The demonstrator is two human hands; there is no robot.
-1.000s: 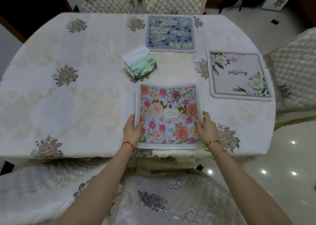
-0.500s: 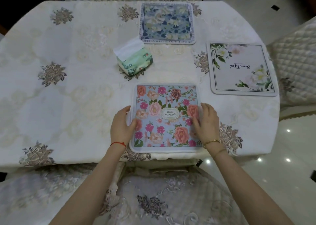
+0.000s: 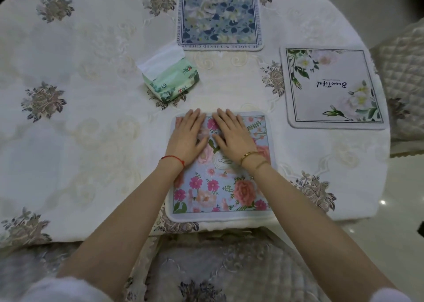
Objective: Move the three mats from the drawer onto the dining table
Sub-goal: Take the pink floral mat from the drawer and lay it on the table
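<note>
White embroidered cloth with grey-pink flower motifs covers the bench (image 3: 91, 122), and quilted chairs stand at its near and right sides. Toward the left of the middle lies a green tissue pack (image 3: 171, 80), a white tissue sticking up out of its open top. Just right of it, at the near edge of the bench, lies the pink floral mat (image 3: 220, 187), flat on the cloth. The left hand (image 3: 187, 138) rests palm down on the far left part of this mat, fingers stretched out flat and close together, gripping nothing; a red string circles its wrist. The right hand (image 3: 231, 136) lies beside it, also flat and spread open on the mat, thumbs nearly touching, with gold bracelets at the wrist. Beyond them, at the far edge, lies the blue floral mat (image 3: 219, 16), bordered with lettering. Farther right lies the white floral mat (image 3: 332, 88), with script printed across its middle, well apart from the pink one.
</note>
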